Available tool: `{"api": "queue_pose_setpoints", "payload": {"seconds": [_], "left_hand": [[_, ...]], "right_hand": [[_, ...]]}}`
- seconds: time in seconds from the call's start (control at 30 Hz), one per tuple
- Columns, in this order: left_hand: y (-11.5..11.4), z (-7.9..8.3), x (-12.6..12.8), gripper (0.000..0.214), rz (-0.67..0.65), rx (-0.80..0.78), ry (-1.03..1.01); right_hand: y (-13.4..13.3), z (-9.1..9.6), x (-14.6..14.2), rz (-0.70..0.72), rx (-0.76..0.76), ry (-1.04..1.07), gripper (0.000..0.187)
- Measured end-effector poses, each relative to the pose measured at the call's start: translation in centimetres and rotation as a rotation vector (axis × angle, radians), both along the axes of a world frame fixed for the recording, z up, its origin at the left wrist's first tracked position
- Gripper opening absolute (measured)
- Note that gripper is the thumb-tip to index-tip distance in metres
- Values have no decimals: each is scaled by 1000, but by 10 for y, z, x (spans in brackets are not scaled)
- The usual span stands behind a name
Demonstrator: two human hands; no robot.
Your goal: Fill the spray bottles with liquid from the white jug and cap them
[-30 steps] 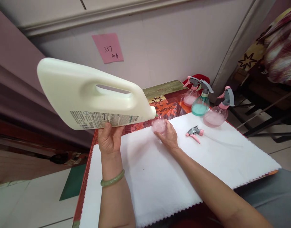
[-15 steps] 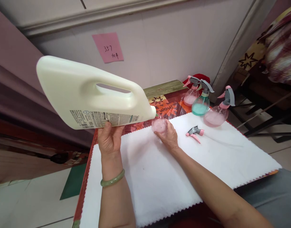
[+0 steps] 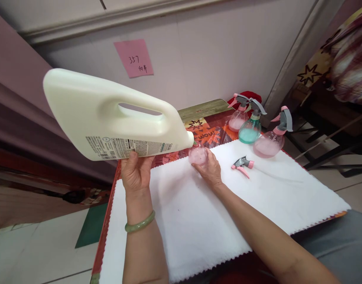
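My left hand [image 3: 136, 171] supports a large pale jug [image 3: 89, 110] from below, its fingers mostly hidden behind the printed label. The jug lies tilted nearly on its side, with its spout over the mouth of a small pink spray bottle [image 3: 198, 156]. Wrapped round that headless bottle is my right hand [image 3: 210, 167], holding it over the white cloth. Foamy liquid shows through the pink wall. To the right of this hand, a grey and pink spray head [image 3: 242, 165] with a thin clear tube lies on the cloth.
Several spray bottles with heads on stand at the back right: a teal one [image 3: 249, 130], a pink one [image 3: 269, 144] and another pink one [image 3: 237, 120]. A white cloth [image 3: 192, 228] covers much of the table. Behind is a wall with a pink note [image 3: 134, 58].
The jug has shifted very slightly to the left at its base end. Both hands keep their hold, and the spout stays at the pink bottle's mouth.
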State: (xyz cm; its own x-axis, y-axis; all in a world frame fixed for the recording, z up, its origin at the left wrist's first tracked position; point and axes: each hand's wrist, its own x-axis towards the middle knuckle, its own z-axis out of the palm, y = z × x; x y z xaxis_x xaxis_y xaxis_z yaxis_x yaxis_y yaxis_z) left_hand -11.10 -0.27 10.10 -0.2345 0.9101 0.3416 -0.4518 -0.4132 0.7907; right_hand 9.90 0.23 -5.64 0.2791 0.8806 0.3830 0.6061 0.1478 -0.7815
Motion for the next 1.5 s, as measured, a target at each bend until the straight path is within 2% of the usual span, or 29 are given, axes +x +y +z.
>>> {"api": "queue_pose_setpoints", "payload": {"seconds": [0.2,0.5,0.73,0.97,1.23,1.5], "left_hand": [[0,0,1,50,13,-8,-12],[0,0,4,37,-28,55,-12],[0,0,4,47,-16,37,-13],[0,0,5,46,15,-4,-11],[-1,1,5,40,2,22,-3],[0,2,5,50,14,-1,-9]], "right_hand": [[-1,1,0,3,-2,0,84],[0,0,0,-5,7,-1,83],[0,0,1,2,9,-12,83],[1,-1,1,4,10,-15,83],[0,0,0,-5,-10,-21,82],[-1,0,0,-8,-18,-39,82]]}}
